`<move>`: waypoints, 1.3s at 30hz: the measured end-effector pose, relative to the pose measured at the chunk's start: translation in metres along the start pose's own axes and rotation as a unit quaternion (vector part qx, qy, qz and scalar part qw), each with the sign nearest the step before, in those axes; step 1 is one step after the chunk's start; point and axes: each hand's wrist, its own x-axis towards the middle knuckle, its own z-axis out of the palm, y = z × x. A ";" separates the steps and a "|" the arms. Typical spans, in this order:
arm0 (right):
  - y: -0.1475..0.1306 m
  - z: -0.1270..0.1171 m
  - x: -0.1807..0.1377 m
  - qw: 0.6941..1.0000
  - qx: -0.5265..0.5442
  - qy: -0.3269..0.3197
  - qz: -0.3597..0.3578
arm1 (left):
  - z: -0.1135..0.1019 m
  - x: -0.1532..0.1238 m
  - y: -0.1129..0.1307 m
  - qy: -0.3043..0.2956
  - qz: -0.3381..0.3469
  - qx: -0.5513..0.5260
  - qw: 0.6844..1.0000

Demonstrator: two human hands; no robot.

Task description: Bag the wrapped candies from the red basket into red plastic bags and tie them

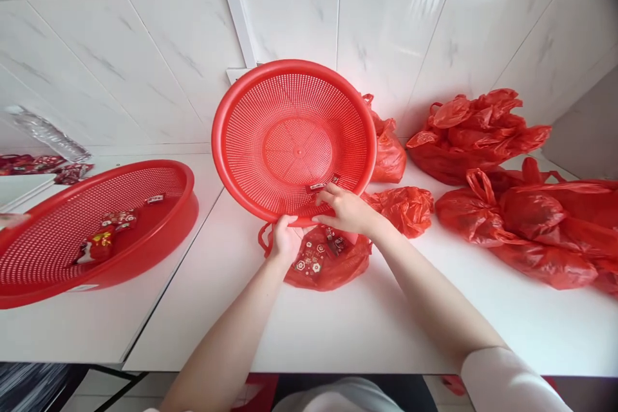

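A red plastic colander [295, 71] is tilted up, its open side facing me and its lower rim above a red plastic bag [347, 270]. My left hand [286, 239] grips that lower rim, thumb on top. My right hand [345, 207] reaches over the rim into the colander, its fingers bent and apart, beside a small packet [317, 186] lying near the bottom edge. I see nothing held in those fingers. Inside the open bag lie red packets [311, 259] with a white flower print; my hands partly cover the bag's mouth.
Left of me, a second red colander [186, 196] stands tilted, with a few packets [99, 246] in it. Another person's hand [13, 220] shows at the left edge. Several filled red bags [535, 212] lie on the right. A tiled wall [290, 19] rises behind the white table [386, 328].
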 end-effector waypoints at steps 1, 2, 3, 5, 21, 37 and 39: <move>0.000 0.004 0.001 1.000 -0.013 0.003 0.008 | -0.001 0.001 -0.001 0.006 0.002 0.003 1.000; -0.001 0.008 0.001 1.000 -0.022 0.002 0.012 | -0.002 0.001 -0.002 0.009 0.006 0.005 1.000; 0.000 0.011 0.001 1.000 -0.024 -0.004 0.010 | -0.004 0.002 -0.003 0.010 0.010 0.006 1.000; 0.001 0.013 0.002 1.000 0.001 -0.025 -0.011 | -0.006 0.003 -0.005 0.003 0.010 0.009 1.000; 0.012 0.005 0.008 0.985 0.106 0.099 0.089 | -0.004 -0.001 0.001 -0.044 -0.020 0.002 0.999; 0.022 0.007 0.010 0.846 0.491 0.068 0.194 | -0.006 0.001 0.001 -0.017 -0.003 0.022 1.000; 0.018 -0.002 0.007 0.868 0.473 0.020 0.151 | -0.004 0.000 0.004 -0.028 -0.012 0.017 0.999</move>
